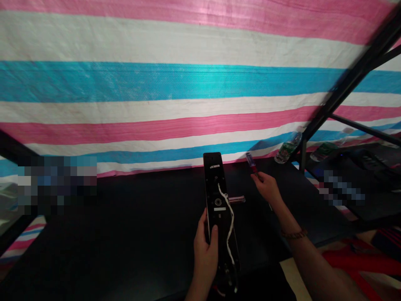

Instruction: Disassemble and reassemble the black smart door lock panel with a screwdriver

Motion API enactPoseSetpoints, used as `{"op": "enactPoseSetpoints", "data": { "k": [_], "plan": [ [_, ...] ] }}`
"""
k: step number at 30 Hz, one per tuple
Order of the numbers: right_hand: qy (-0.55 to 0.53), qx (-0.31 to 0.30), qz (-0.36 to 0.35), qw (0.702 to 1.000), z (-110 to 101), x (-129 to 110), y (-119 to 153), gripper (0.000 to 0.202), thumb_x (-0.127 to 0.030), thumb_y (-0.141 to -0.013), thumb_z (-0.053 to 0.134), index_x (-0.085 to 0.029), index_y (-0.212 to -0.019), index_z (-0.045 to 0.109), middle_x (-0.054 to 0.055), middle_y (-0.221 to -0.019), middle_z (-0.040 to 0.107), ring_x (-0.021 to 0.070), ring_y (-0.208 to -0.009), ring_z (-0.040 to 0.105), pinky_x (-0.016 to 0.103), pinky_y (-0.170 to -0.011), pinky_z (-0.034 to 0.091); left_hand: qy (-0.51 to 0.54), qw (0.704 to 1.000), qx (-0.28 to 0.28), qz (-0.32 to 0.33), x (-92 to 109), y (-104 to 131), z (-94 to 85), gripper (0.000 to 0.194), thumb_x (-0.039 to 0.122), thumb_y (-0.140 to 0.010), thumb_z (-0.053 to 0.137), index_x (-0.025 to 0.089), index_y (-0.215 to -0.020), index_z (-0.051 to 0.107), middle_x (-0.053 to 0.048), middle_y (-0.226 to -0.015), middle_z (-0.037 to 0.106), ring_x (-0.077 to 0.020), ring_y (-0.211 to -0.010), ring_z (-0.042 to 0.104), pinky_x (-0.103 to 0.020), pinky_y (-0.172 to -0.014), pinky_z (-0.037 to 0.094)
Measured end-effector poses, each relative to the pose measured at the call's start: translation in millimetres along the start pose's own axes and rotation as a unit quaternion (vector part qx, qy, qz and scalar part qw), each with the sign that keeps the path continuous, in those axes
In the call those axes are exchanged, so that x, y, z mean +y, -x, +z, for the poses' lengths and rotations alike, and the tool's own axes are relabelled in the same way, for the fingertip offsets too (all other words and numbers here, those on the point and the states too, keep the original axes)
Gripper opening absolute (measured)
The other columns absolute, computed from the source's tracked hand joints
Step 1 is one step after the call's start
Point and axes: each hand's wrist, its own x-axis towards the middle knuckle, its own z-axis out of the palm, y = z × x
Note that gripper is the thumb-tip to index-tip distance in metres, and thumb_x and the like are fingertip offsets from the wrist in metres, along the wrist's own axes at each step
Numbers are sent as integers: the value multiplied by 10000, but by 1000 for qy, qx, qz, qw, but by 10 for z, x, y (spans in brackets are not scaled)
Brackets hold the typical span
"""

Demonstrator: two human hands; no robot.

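A long black door lock panel [213,171] stands tilted over the table, its back turned toward me. A white cable [231,213] runs down that back, and a shiny handle [237,199] sticks out to the right. My left hand [206,246] is closed around the panel's lower left edge, thumb on the back. To the right, apart from the panel, my right hand [265,186] grips a screwdriver [250,161] with a blue and red handle. The handle end points up and away; a bit of thin shaft shows below the hand.
The black table [125,234] spreads beneath my hands. A striped tarp [175,83] hangs behind it. A plastic bottle [285,151] leans at the back right by a black metal frame post [303,154]. Another bottle [324,150] lies beyond on a neighbouring dark table [372,205].
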Motion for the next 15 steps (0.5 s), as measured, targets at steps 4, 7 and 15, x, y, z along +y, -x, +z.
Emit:
{"op": "enactPoseSetpoints", "data": {
  "k": [4, 7, 15],
  "plan": [
    [70, -50, -1, 996, 147, 178, 218, 384, -534, -882, 503, -234, -658, 593, 32, -574, 616, 180, -525, 534, 310, -548, 317, 20, 1000, 3, -13, 24, 8, -17, 576, 498, -926, 613, 228, -1427, 526, -119, -1433, 609, -288, -1350, 565, -447, -1157, 427],
    [86, -54, 4, 995, 235, 287, 324, 349, -532, -861, 508, -244, -729, 654, 61, -639, 676, 223, -559, 605, 330, -561, 370, 80, 995, -26, -54, 76, -87, -59, 574, 532, -895, 651, 231, -1374, 553, -103, -1167, 720, -271, -1078, 707, -431, -968, 557],
    [94, -63, -49, 992, 335, 402, 367, 328, -525, -842, 503, -246, -823, 673, 98, -810, 713, 282, -692, 672, 403, -638, 492, 253, 962, -75, -62, 252, -962, 11, 557, 487, -743, 836, 218, -1188, 635, -78, -1133, 722, -233, -1026, 684, -352, -917, 523]
  ]
}}
